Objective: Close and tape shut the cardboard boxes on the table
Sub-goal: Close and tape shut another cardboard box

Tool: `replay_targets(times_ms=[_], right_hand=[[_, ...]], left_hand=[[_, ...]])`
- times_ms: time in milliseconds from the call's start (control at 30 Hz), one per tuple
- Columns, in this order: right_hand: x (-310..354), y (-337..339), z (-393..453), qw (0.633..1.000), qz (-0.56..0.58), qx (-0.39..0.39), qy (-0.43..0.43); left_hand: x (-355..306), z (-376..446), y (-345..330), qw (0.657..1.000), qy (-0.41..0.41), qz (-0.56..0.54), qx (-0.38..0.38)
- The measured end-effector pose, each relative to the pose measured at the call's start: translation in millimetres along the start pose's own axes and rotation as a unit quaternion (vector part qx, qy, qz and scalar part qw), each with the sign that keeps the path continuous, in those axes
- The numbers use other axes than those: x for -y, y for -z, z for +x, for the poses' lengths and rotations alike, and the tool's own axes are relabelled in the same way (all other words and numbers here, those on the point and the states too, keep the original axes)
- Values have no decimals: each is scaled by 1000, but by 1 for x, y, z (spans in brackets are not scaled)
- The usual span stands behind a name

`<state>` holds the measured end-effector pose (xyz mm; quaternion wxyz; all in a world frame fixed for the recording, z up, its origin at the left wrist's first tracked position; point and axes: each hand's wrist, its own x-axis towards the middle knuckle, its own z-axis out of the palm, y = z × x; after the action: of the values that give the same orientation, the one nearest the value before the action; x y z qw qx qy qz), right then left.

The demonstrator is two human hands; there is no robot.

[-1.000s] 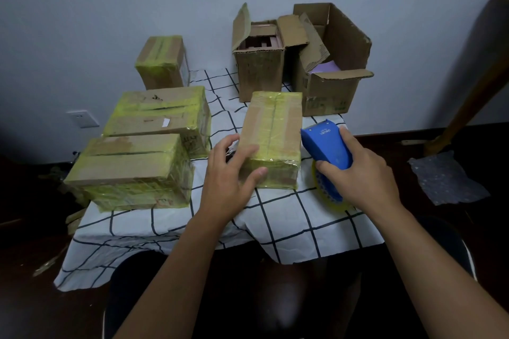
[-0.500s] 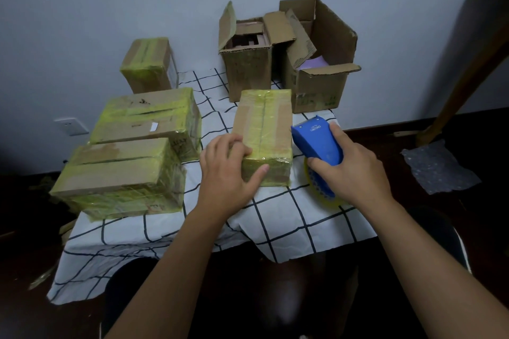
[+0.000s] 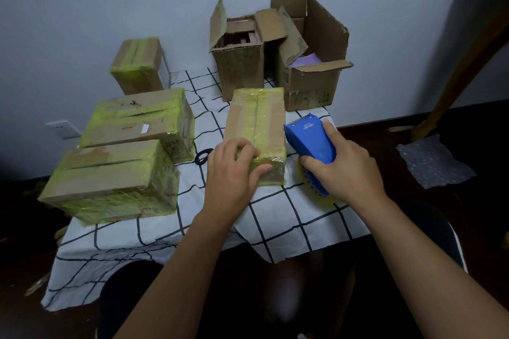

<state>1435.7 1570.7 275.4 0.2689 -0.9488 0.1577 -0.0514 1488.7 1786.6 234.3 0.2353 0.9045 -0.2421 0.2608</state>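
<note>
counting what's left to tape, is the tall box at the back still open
Open: the tall brown cardboard box at the back has its top flaps standing up, untaped.

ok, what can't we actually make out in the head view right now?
- Tape roll: mostly covered by the right hand and the blue dispenser.
- Near left corner of the middle box: under the left hand.
- Contents of the two open boxes: shadowed and flap-screened; only something purple shows in the right one.
- Black item left of the middle box: too small to identify.
- Table: hidden by the checked cloth.
</note>
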Motion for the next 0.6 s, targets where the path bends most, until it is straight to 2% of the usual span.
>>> replay_targets(times_ms=[167, 400, 600], right_hand=[[-1, -1, -1, 1000, -2, -2, 3], [-2, -2, -1, 1000, -3, -1, 6], [-2, -2, 0, 1000, -4, -1, 6]], left_hand=[[-3, -4, -2, 1000, -6, 13, -13], [-10, -5, -6, 999, 25, 21, -22], [-9, 0, 6, 1000, 25, 13, -3]])
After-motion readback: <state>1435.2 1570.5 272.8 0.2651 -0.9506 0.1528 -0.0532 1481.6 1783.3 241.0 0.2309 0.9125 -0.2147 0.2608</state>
